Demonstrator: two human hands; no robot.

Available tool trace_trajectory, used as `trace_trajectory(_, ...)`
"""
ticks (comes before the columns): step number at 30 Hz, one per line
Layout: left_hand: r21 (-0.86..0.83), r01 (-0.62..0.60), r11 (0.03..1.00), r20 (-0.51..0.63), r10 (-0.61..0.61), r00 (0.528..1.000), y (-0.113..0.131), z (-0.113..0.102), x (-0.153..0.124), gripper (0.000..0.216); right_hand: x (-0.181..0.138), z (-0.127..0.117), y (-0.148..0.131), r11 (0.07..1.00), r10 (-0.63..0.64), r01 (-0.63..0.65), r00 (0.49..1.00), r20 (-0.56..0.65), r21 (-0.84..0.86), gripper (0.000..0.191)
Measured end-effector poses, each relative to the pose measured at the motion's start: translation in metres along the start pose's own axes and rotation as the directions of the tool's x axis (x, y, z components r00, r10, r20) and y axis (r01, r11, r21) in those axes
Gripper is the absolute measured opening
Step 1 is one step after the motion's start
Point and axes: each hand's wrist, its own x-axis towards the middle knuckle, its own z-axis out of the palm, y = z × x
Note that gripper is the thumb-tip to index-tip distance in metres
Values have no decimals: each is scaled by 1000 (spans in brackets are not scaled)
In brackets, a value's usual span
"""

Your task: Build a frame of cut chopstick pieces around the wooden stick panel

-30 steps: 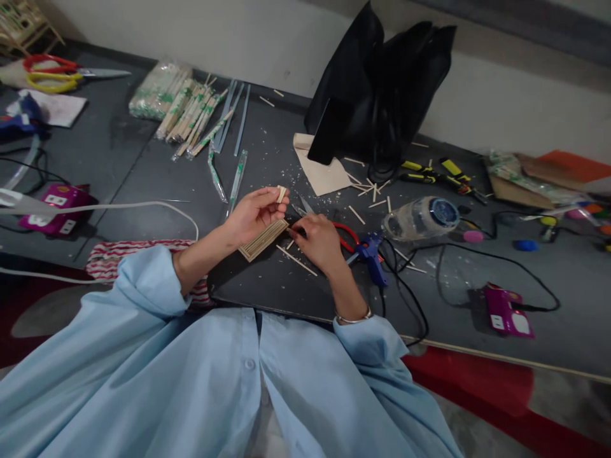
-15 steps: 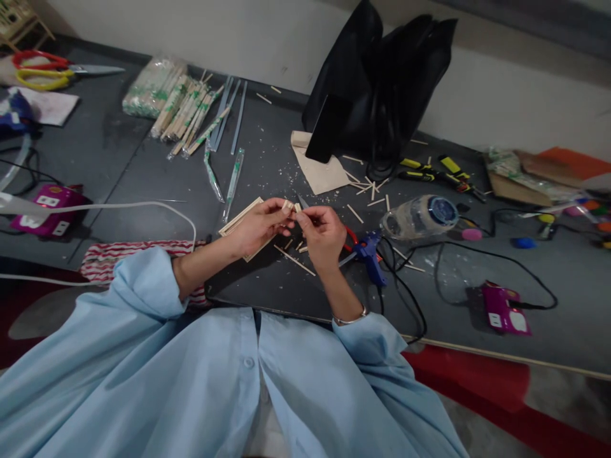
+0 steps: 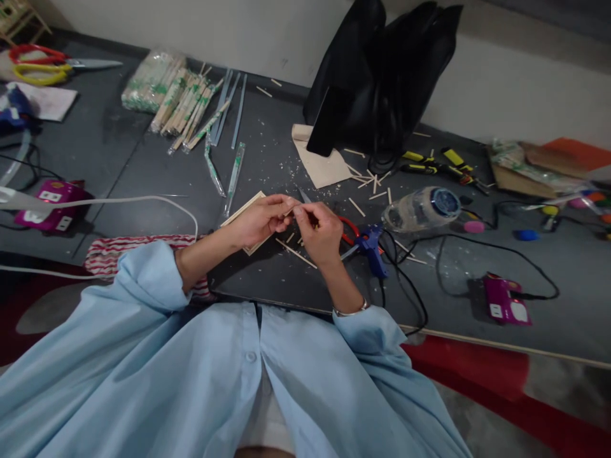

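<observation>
My left hand (image 3: 262,222) is closed in a pinch over a flat wooden stick frame (image 3: 255,247) that lies on the table. My right hand (image 3: 321,232) meets it fingertip to fingertip, thumb and forefinger pressed together. Between the fingertips is a small piece of wooden stick (image 3: 289,213), mostly hidden by the fingers. Red-handled scissors (image 3: 351,230) lie partly beneath my right hand, their blade tip showing beyond it. A blue glue gun (image 3: 373,249) rests just right of my right wrist. Cut wooden sticks (image 3: 298,254) are scattered below the hands.
Bundled wooden sticks (image 3: 184,108) and glue sticks (image 3: 238,111) lie at the back left. A phone (image 3: 327,124) leans against a black bag (image 3: 405,70). To the right are a plastic bottle (image 3: 420,210), yellow-black cutters (image 3: 422,164) and a purple power box (image 3: 506,302). A white cable (image 3: 124,202) crosses the left.
The fingertips of both hands have come closer together. The small wooden pieces that showed between them are now mostly covered. The view has shifted slightly.
</observation>
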Motion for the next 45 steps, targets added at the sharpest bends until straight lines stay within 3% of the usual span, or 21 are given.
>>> trace_trajectory(4,11,16,1000,-12,-16,1000,9,-3,0,8,7,-21,14,995,52,-47,997,56,-89,16)
trace_trajectory(8,-14,-29,999,-55,28,998,14,-3,-1,7,4,-45,29,942,3,117,934,357,-315,18)
trace_trajectory(12,40,-53,998,-46,54,997,15,-3,-2,15,-7,-50,24,869,7,248,859,512,-427,16)
trace_trajectory(18,48,74,996,-71,-70,995,15,-5,-1,36,-17,-41,8,767,57,323,827,560,-554,17)
trace_trajectory(24,7,115,993,-16,-115,993,14,-4,0,36,-9,-46,18,834,6,283,854,521,-474,17)
trace_trajectory(30,-112,106,988,-110,-118,987,17,-4,2,43,-9,-41,12,753,42,376,792,609,-540,12)
trace_trajectory(33,-121,124,985,-119,-139,983,19,-5,4,50,-7,-39,16,801,15,368,777,630,-472,9)
trace_trajectory(36,-126,123,984,-95,-136,986,18,-6,5,55,-2,-40,20,916,-35,244,840,542,-319,8)
trace_trajectory(40,-106,129,986,-46,-134,990,11,-5,3,54,5,-35,10,1000,2,4,967,254,-21,6)
trace_trajectory(42,-94,158,983,3,-158,987,9,-3,1,52,9,-26,3,995,52,-66,983,178,76,8)
trace_trajectory(45,-62,233,970,84,-228,970,6,-1,-2,46,14,-10,-2,993,80,-92,987,137,79,10)
